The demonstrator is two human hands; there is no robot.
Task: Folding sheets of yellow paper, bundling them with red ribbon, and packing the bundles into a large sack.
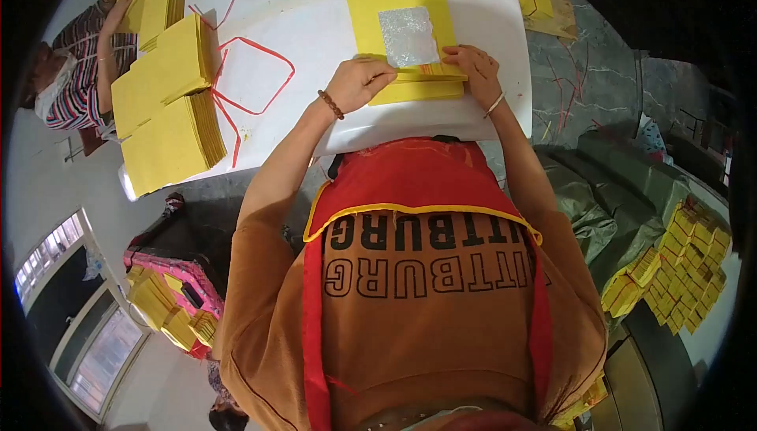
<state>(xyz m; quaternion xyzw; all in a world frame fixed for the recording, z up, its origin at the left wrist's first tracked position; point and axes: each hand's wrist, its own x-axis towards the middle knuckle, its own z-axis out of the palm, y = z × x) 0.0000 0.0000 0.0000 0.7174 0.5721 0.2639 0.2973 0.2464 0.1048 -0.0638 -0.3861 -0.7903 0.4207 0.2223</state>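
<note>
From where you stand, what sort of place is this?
Probably a small workshop for paper goods or packaging: yellow, paper-like stacks sit on a white table, more yellow bundles are piled at the right, and a co-worker is at the table's left end.

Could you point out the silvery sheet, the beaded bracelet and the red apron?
Silvery sheet (408, 37): head view, middle of its surface.
Beaded bracelet (331, 104): head view, on its brown beads.
Red apron (410, 179): head view, on its wide red panel.
</note>
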